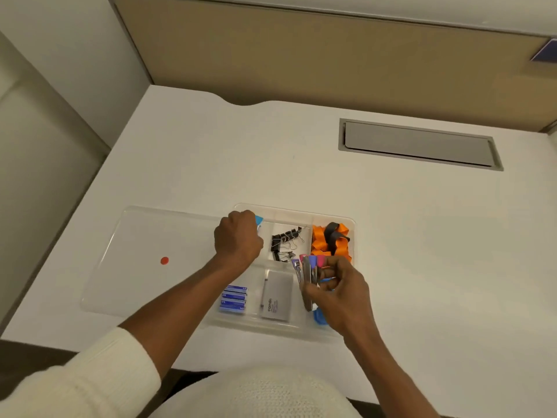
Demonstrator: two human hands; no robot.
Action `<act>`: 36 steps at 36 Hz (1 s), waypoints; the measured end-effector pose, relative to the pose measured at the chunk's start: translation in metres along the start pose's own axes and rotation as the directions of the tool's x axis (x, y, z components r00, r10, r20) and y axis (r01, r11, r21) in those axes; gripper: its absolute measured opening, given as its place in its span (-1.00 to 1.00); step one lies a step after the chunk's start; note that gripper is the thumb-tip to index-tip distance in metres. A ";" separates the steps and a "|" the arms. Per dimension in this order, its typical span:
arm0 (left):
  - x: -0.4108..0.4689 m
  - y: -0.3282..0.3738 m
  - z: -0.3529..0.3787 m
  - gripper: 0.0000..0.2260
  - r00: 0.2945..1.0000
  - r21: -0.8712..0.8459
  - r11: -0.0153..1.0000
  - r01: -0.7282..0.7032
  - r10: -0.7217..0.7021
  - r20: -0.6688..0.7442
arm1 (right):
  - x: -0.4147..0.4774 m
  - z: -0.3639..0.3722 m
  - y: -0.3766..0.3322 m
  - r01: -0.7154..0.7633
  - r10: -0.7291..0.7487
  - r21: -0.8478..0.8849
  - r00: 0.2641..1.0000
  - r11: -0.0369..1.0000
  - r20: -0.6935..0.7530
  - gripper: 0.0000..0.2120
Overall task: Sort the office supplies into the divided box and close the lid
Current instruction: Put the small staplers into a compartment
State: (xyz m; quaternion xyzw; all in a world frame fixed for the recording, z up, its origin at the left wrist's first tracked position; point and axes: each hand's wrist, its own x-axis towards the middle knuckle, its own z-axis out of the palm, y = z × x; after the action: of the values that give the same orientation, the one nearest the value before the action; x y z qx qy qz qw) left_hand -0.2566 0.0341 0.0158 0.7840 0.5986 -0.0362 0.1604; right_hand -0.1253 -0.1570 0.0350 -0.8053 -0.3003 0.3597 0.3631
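The divided box (297,211) sits on the white tabletop (391,236) right in front of me, its clear lid (144,236) folded flat open to the left with a small red dot (164,260) on it. My right hand (340,297) hovers over the near right compartment, fingers (313,289) pinched shut around a bunch of coloured clips (310,267) with thin metal handles. My left hand (238,236) is curled into a fist at the far left compartment, closed on something blue (259,220) that I can only partly see.

I think the main risk is in my right hand: the clips are small, hard and slick, bunched loosely, and if I loosen my pinch unevenly, some could tumble over the low divider into the black clips (286,242) in the far middle compartment, or bounce out onto the tabletop. The wire handles could also snag each other and drag a few back up. Anything standing proud of the rim would probably stop the lid from shutting, and the orange straps (319,242), soft and springy with a dark band (333,232) across them, look piled high enough to push back.

The box itself is thin, glossy, see-through plastic with rounded corners, light enough that a knock could slide it. The blue staple boxes (233,298) are stacked neatly on the near left; the grey flat case (275,297) lies beside them, smooth and matt. A blue piece (319,316) lies under my right hand.
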 end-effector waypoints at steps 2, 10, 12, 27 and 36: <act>0.001 0.003 0.002 -0.80 0.999 0.072 0.997 -0.021 0.019 0.027 | -0.005 0.008 0.000 -0.004 0.004 -0.015 1.000 1.000 0.013 -0.61; 0.009 0.010 0.018 -0.66 0.993 0.230 0.972 -0.039 0.012 0.119 | -0.014 0.023 0.001 -0.041 0.046 -0.106 0.998 0.994 0.047 -0.55; 0.010 0.010 0.018 -0.59 0.995 0.245 0.969 -0.021 -0.005 0.103 | -0.014 0.024 0.001 -0.047 0.053 -0.119 0.997 0.992 0.047 -0.56; 0.015 -0.008 0.033 0.24 0.991 0.112 0.989 0.092 -0.080 -0.103 | -0.001 0.031 -0.005 -0.027 0.039 -0.184 0.997 0.983 0.059 -0.55; 0.022 -0.012 0.033 -0.30 0.993 -0.088 0.992 0.090 -0.097 -0.072 | 0.006 0.035 -0.005 0.002 0.012 -0.189 0.997 0.982 0.071 -0.53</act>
State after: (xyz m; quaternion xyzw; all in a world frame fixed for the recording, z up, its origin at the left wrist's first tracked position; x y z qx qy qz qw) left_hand -0.2570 0.0476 -0.0229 0.7484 0.6413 0.0118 0.1686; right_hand -0.1508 -0.1364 0.0203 -0.8235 -0.3439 0.3592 0.2731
